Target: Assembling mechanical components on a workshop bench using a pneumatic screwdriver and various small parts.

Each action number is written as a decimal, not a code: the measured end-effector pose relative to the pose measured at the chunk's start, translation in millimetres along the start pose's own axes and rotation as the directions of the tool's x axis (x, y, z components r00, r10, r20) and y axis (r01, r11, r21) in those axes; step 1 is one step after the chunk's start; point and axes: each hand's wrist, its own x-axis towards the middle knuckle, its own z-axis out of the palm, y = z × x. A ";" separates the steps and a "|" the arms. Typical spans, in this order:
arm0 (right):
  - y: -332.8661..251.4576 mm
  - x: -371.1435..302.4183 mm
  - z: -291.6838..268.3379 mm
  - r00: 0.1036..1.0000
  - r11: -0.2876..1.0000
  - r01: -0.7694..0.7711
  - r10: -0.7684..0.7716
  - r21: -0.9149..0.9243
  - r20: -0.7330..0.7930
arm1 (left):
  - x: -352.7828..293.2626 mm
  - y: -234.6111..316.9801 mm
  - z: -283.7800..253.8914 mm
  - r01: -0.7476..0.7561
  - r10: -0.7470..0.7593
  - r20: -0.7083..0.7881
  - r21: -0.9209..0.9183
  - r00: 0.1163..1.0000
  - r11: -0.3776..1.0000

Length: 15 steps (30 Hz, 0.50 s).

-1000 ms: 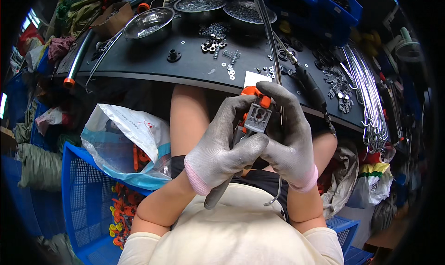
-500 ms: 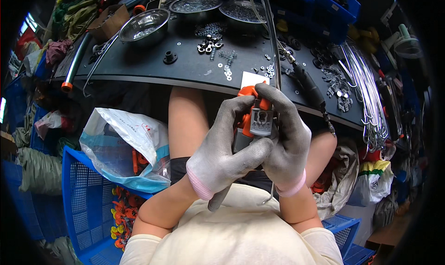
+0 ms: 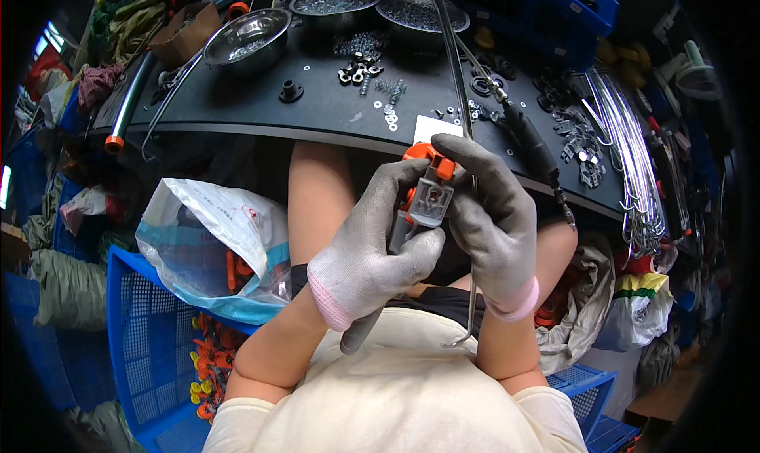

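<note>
My gloved left hand (image 3: 370, 243) is wrapped round an orange and grey plastic tool-like part (image 3: 431, 198). Its dark grey handle-like end sticks out below my palm. A squarish grey block with a small opening faces up, and orange plastic shows above and beside it. My gloved right hand (image 3: 500, 223) has its curled fingers against the orange top and the right side of the same part. A long thin metal rod (image 3: 454, 53) runs down past my right hand, which hides some of it, and ends in a small hook near my shirt.
On the dark bench (image 3: 229, 104) are metal bowls (image 3: 248, 37) of small hardware, loose springs, washers and a black power driver (image 3: 530, 144). Metal hooked rods (image 3: 621, 152) lie at the right. A plastic bag (image 3: 210, 247) and a blue crate (image 3: 142, 334) of orange parts stand at my left.
My right hand has shifted slightly right, with its thumb away from the grey block. The part has tilted in my left hand, and more of the rod's lower length shows.
</note>
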 end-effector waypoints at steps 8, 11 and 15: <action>15.0 -8.2 -20.2 0.983 0.974 0.185 -0.182 -0.131 0.036 | -3.1 8.9 -4.8 0.084 -0.088 -0.020 -0.128 0.996 0.988; -3.3 -27.2 -37.8 0.983 0.914 0.182 -0.163 -0.362 0.084 | -3.2 5.4 -19.1 0.058 -0.063 -0.055 -0.085 0.997 0.995; -5.1 -34.3 -49.6 0.982 0.850 0.173 -0.111 -0.498 0.151 | 1.0 6.3 -24.3 0.044 -0.043 -0.098 0.007 0.994 0.999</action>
